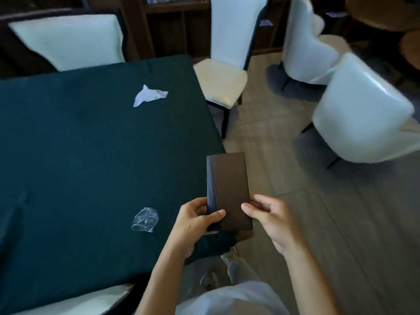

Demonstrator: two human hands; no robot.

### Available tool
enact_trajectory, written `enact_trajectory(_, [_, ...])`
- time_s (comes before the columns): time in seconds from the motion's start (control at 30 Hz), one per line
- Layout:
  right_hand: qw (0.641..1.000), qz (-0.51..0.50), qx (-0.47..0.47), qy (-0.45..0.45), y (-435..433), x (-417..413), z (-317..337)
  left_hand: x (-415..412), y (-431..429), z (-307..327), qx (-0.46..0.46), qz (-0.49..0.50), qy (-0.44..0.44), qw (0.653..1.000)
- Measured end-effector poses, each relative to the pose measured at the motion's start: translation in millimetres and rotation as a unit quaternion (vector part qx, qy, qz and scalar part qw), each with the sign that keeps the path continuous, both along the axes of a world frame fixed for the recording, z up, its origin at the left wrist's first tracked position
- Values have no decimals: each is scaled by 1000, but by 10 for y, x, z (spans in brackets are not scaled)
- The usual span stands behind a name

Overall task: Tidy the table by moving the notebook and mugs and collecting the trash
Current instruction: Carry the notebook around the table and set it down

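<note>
A brown notebook (229,183) with a dark spine is held upright in the air just past the table's right edge. My left hand (193,223) grips its lower left side, thumb across the cover. My right hand (270,219) pinches its lower right edge. On the dark green tablecloth (79,155) lie a crumpled white tissue (148,95) toward the far side and a clear plastic wrapper (145,219) near my left hand. No mugs are in view.
White chairs stand around the table: one at the far left (68,39), one at the far right corner (227,64), one at the near edge (75,301). Two more chairs (363,110) stand on the wood floor to the right. Dark bookshelves line the back.
</note>
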State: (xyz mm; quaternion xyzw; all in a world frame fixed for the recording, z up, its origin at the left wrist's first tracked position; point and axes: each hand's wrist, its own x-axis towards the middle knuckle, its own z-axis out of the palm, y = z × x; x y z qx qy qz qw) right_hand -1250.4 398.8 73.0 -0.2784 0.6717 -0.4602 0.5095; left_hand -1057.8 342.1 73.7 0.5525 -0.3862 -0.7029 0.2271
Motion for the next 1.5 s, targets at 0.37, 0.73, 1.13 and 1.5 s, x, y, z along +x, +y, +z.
enact_trajectory(0.37, [984, 98, 117, -90, -933, -279, -1140, -346, -502, -907, 154, 159, -79, 972])
enact_trajectory(0.73, [971, 156, 180, -16, -976, -183, -1506, -381, -401, -1271, 156, 243, -202, 936])
enact_trajectory(1.13, [960, 161, 168, 157, -967, -123, -1579, -449, -381, -1197, 69, 81, -417, 903])
enact_trajectory(1.5, [937, 186, 155, 251, -817, 15, -1424, -254, -231, -1039, -39, -117, -490, 863])
